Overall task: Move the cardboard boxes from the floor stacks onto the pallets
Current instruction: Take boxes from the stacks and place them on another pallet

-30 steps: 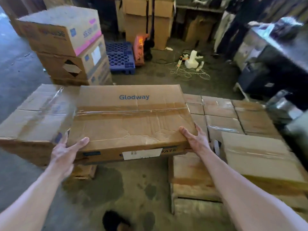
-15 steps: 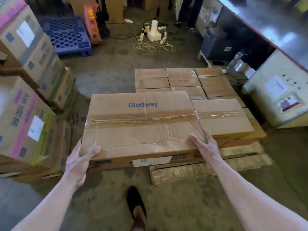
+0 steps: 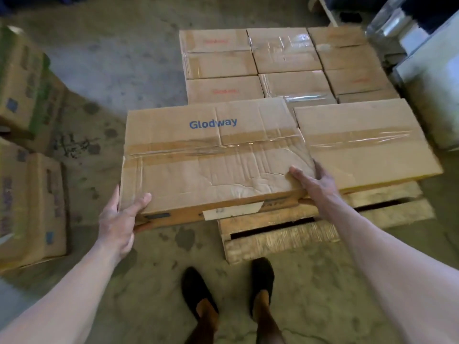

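— Nearer to the pallet: that is where the box has been brought since the earlier frame, and both shoes are now seen at the pallet's near edge.
— How is the box held?
— It is gripped at its two near corners. The left hand is wrapped round the left corner, with the thumb laid on top and the fingers hidden beneath. The right hand is clamped on the right corner, thumb on top, fingers down the side.
— And where is the box placed?
— It is held roughly level. Its right part is over the pallet's front left corner and its left part is out over the floor. Whether it is resting on the wood cannot be told. A flat carton is laid on the pallet just beside its right edge, and smaller cartons are packed behind. Floor stacks are seen at the left.
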Action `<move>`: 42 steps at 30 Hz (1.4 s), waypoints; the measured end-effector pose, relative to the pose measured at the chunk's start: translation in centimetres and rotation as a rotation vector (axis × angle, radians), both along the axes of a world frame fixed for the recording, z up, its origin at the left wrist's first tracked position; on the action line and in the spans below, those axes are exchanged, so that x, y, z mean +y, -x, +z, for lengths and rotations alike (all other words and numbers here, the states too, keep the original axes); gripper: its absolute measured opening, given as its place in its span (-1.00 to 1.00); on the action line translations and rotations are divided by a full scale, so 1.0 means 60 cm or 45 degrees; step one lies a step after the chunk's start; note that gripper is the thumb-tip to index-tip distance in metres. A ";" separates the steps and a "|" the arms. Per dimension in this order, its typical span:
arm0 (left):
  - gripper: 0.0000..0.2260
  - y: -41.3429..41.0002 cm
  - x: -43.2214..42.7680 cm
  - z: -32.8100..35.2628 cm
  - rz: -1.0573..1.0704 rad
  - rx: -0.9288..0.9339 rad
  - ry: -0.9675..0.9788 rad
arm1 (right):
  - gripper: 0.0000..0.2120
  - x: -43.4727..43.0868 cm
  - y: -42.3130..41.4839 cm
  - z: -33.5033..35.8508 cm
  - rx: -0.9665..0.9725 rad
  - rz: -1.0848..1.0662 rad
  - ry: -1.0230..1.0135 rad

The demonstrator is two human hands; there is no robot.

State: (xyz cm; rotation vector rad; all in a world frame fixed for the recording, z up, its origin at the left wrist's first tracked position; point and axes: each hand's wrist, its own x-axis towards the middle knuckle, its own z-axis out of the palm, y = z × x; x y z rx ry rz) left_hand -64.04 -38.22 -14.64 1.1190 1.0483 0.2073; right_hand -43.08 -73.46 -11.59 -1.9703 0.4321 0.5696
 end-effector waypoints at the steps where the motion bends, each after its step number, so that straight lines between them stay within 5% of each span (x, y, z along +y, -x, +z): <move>1: -0.32 -0.008 0.000 -0.015 -0.001 0.022 0.001 | -0.21 0.001 -0.010 -0.013 0.020 0.002 0.009; 5: -0.50 -0.027 -0.013 -0.055 -0.037 0.083 -0.021 | -0.19 0.004 -0.052 -0.060 -0.026 0.111 0.134; 7: -0.46 -0.029 -0.022 -0.073 -0.020 0.096 -0.002 | -0.12 -0.004 -0.066 -0.084 -0.046 0.191 0.301; 11: -0.42 -0.041 -0.054 -0.090 -0.038 0.165 0.023 | -0.34 -0.019 -0.078 -0.094 -0.093 0.278 0.553; 15: -0.47 -0.053 -0.085 -0.096 -0.028 0.225 0.054 | -0.35 -0.029 -0.105 -0.095 -0.156 0.338 0.701; 20: -0.41 -0.058 -0.109 -0.100 -0.133 0.327 0.099 | -0.18 -0.032 -0.099 -0.102 -0.126 0.548 0.965; 42: -0.25 -0.061 -0.134 -0.075 -0.204 0.430 0.122 | -0.31 -0.066 -0.102 -0.103 -0.127 0.586 0.942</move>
